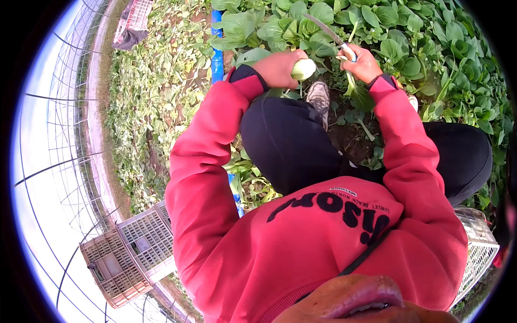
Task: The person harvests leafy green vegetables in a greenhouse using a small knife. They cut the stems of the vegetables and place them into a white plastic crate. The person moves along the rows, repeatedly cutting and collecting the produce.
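Note:
My left hand (pixel 278 69) is closed around a head of bok choy (pixel 303 70), its pale cut base turned to the right. Leaves, apparently of the same head, show by the wrist. In my right hand (pixel 360 64) is a knife (pixel 326 29) with a whitish and blue handle, its narrow blade pointing up and to the left. A loose leaf with a pale stalk (pixel 360 96) hangs at that same hand; whether the fingers grip it is unclear. Standing bok choy plants (pixel 282 28) grow just beyond both hands. A loose leaf stalk (pixel 365 128) lies on the soil between my legs.
Blue flat tubing (pixel 217 48) runs along the left of the plants. Stacked plastic crates (pixel 133 250) stand at lower left, another crate (pixel 476 258) at lower right, one more (pixel 137 16) at upper left. My shoe (pixel 319 97) is close below the hands.

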A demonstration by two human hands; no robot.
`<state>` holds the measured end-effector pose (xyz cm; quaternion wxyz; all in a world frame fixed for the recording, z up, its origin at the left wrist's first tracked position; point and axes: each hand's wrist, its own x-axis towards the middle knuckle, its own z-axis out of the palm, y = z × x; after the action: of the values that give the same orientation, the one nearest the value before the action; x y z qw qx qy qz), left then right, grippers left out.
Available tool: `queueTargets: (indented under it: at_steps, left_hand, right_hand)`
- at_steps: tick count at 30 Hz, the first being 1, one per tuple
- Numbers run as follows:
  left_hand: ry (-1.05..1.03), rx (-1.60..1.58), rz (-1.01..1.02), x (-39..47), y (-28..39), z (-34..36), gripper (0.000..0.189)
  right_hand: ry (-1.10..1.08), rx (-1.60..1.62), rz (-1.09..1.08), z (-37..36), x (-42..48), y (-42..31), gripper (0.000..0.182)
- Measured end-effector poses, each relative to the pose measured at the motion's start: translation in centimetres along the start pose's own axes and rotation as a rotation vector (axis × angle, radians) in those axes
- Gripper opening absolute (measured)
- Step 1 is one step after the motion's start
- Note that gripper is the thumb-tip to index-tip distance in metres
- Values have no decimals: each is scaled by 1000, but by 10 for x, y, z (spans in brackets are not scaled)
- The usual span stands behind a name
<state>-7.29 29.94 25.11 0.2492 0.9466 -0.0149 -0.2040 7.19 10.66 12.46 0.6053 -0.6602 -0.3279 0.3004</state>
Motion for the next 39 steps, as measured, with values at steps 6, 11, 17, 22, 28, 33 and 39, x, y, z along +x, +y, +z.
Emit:
queueTargets:
  at_steps: [6,11,17,22,28,33,39]
  left_hand:
    - [51,81,259,108,-11,18,59]
    - [-132,275,164,193,-19,42,49]
    - [9,398,-314,211,-109,53,57]
    - [16,361,-437,174,-154,52,75]
    - [82,195,-499,148,-174,55,76]
    - [348,2,-390,130,-207,81,72]
    - [378,-118,-391,124,-217,88,75]
  right_hand:
    - [371,-74,519,-25,-19,82,33]
    - [610,-218,472,-6,-21,111,36]
    - [527,43,336,31,-6,97,25]
    - [312,-5,405,67,14,97,27]
    - [97,5,605,86,64,110,27]
    - [102,66,797,90,91,132,27]
    - [67,75,846,97,94,146,29]
